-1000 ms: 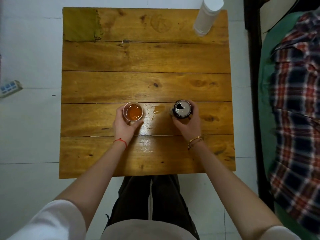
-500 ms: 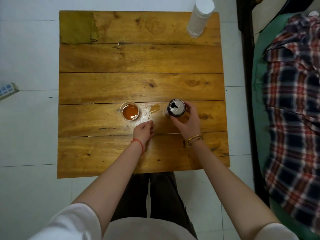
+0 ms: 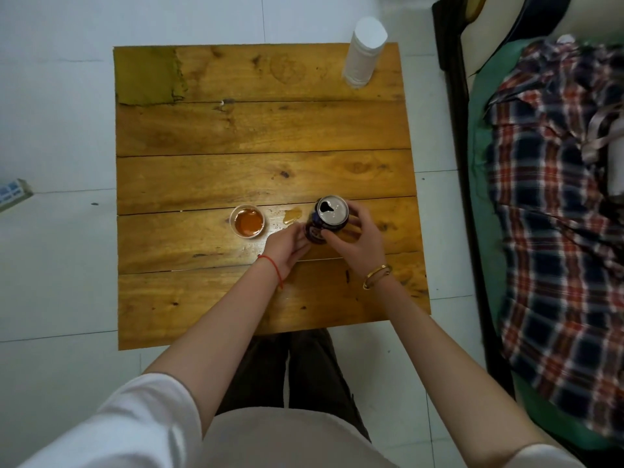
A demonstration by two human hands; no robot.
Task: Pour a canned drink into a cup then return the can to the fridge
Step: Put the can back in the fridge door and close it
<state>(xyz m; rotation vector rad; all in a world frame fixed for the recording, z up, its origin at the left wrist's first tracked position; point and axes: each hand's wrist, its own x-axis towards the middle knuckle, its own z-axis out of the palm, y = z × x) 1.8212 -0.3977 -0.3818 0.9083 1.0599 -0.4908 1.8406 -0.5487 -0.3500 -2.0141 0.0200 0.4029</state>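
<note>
Currently, the can (image 3: pixel 327 220) is being held upright just above or on the table (image 3: pixel 236 136); which of the two cannot be told. It is being gripped by the right hand (image 3: pixel 358 243), whose fingers are being curled round its right and near sides. The lower left side of the can is being touched by the left hand (image 3: pixel 287 246), with the fingers being laid nearly straight against the dark wall; whether they are being closed round it cannot be told. The open mouth in the can's silver top is being shown to the camera.

The cup (image 3: pixel 247 221) is being left standing on the table just left of the hands, apart from both, with amber drink being held inside it. A small puddle (image 3: pixel 292 215) of the same colour is being seen on the wood between cup and can. A white bottle (image 3: pixel 364 55) is being kept at the far right edge of the table, well apart. A plaid cloth (image 3: pixel 557 204) is being spread on a green bed (image 3: pixel 483 163) at the right.
</note>
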